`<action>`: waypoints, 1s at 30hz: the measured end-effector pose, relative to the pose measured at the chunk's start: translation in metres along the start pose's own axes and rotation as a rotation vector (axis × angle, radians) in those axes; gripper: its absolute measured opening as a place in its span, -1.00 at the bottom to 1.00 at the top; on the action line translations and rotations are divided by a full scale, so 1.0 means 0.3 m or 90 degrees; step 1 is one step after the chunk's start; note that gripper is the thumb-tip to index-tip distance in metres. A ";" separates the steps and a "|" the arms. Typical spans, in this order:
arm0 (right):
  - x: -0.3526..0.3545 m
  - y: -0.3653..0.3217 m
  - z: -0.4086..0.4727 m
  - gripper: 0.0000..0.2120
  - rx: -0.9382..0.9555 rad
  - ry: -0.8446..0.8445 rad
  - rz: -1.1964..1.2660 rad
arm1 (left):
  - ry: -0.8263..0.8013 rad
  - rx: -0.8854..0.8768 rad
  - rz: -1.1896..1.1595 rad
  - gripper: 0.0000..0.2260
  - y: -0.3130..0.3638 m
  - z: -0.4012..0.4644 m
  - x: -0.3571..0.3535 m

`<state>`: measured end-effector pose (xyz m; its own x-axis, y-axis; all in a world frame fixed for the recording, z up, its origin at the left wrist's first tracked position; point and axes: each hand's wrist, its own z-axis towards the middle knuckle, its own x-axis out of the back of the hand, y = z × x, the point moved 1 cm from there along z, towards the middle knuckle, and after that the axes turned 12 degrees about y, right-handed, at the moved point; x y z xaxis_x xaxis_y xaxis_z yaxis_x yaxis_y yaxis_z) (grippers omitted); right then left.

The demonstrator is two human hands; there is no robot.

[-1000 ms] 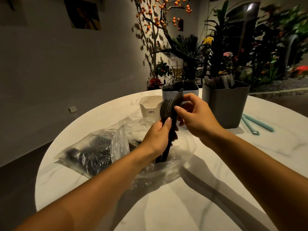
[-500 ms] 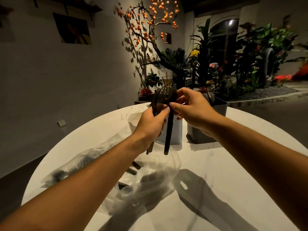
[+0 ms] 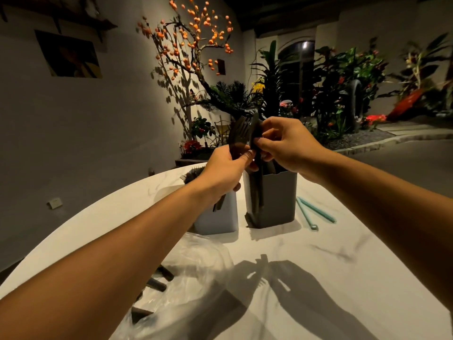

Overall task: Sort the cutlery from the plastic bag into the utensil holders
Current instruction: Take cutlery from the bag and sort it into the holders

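My left hand (image 3: 224, 171) grips a bunch of black plastic cutlery (image 3: 239, 138), forks and others, held upright above the holders. My right hand (image 3: 285, 143) pinches one black piece (image 3: 255, 133) at the bunch's right side. Below stand a light grey holder (image 3: 218, 217) and a darker grey holder (image 3: 277, 197), both with dark cutlery in them. The clear plastic bag (image 3: 196, 273) lies on the white table (image 3: 318, 266) near me, with dark handles showing inside.
Two teal sticks (image 3: 311, 212) lie right of the dark holder. Part of another container with dark cutlery (image 3: 192, 173) shows behind my left wrist. Plants and a branch with orange fruit stand beyond the table's far edge.
Both hands have lifted the cutlery bunch up and away from the bag, over the holders. The view has tilted upward, and the bag now lies low in it.
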<state>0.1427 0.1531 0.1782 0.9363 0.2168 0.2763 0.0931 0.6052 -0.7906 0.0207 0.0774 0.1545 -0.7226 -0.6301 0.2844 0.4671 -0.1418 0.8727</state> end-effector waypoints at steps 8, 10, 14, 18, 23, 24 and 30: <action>0.110 -0.026 0.112 -0.80 0.046 0.078 -0.014 | -0.010 -0.031 -0.042 -0.76 0.104 0.121 -0.080; 0.123 -0.017 0.137 -0.81 0.059 0.090 -0.025 | -0.016 -0.036 -0.032 -0.76 0.116 0.141 -0.097; 0.133 0.016 0.169 -0.83 0.065 0.109 -0.044 | -0.039 -0.029 -0.026 -0.77 0.113 0.171 -0.127; 0.111 0.102 0.190 -0.83 0.026 0.104 -0.091 | -0.031 0.027 0.008 -0.91 0.045 0.199 -0.140; 0.041 0.197 0.184 -0.64 -0.054 0.058 -0.225 | -0.102 0.142 -0.094 -0.93 -0.032 0.194 -0.095; 0.032 0.179 0.188 -0.63 -0.043 0.058 -0.210 | -0.109 0.151 -0.104 -0.92 -0.038 0.193 -0.084; -0.030 0.019 0.158 -0.72 -0.019 -0.076 0.021 | -0.142 0.175 -0.087 -0.82 -0.042 0.171 -0.015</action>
<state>0.1186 0.1910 0.1970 0.8924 0.3263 0.3118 0.0750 0.5741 -0.8154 -0.0083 0.1212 0.1626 -0.8764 -0.4333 0.2103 0.2261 0.0154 0.9740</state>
